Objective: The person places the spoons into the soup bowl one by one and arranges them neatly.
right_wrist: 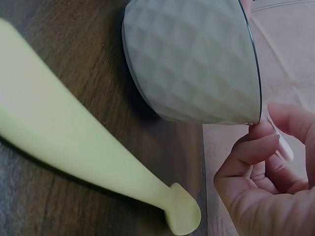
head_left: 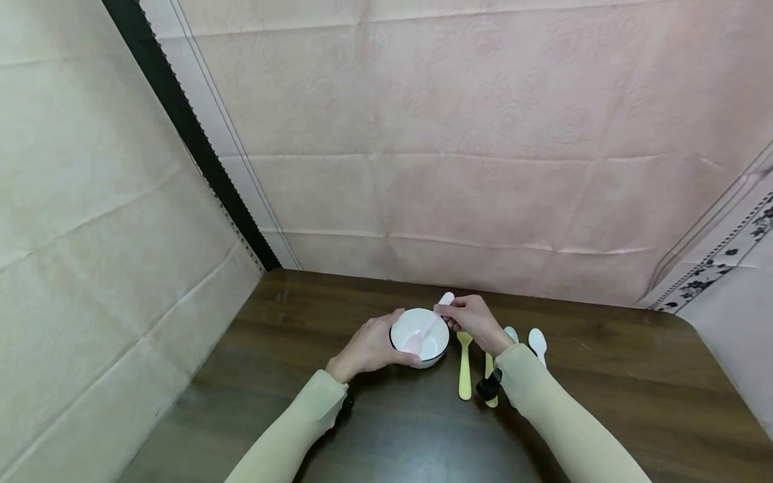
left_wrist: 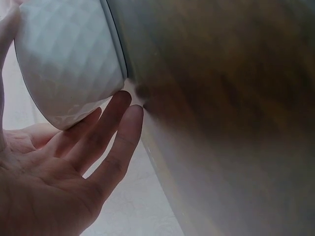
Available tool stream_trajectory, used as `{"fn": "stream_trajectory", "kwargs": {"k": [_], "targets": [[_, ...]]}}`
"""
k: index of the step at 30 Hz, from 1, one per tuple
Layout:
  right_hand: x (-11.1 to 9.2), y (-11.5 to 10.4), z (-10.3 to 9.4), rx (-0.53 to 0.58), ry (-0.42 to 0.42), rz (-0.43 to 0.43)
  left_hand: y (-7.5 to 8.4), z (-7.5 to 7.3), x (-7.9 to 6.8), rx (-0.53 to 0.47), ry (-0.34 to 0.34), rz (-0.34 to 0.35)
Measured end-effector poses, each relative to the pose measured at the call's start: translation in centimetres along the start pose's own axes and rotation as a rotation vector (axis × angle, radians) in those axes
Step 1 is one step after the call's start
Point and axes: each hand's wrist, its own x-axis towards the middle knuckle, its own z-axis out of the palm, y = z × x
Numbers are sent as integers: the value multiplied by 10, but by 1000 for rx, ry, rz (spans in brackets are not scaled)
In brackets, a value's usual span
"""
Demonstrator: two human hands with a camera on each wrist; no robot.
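Note:
A white bowl [head_left: 401, 330] with a dark rim and diamond-patterned outside stands at the middle of the wooden table. My left hand [head_left: 373, 344] grips it from the left, thumb on the near side and fingers around the far side. In the left wrist view, fingers [left_wrist: 118, 147] reach along the bowl's patterned wall [left_wrist: 69, 54]. My right hand [head_left: 477, 323] pinches a pale pink spoon [head_left: 447, 299] by its handle at the right rim. The spoon slants down into the bowl, its head against the white inside.
Right of the bowl lies a yellow spoon [head_left: 464, 376], also large in the right wrist view. Another yellow utensil [head_left: 490, 365] is partly hidden under my right wrist. Beyond it are a light blue utensil [head_left: 511, 333] and a white spoon [head_left: 537, 343]. Pinkish cloth [head_left: 459, 201] hangs behind the table.

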Motion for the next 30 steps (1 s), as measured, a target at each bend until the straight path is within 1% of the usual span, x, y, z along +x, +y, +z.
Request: {"fn": "stream_trajectory", "kwargs": {"k": [4, 9, 14, 19, 23, 30], "targets": [[-3, 0, 1, 5, 4, 5, -1, 1, -1, -5, 4, -11], [-8, 3, 0, -17, 22, 15, -2, 3, -3, -6, -3, -34], [-14, 3, -2, -25, 41, 6, -3, 6, -5, -11, -6, -48], [-20, 1, -7, -59, 58, -17, -2, 4, -4, -17, -2, -52], [-28, -2, -13, -91, 64, -21, 1, 3, -3, -17, -6, -59], [-43, -2, -22, -142, 75, -39, 4, 3, -1, -6, -3, -38]]}}
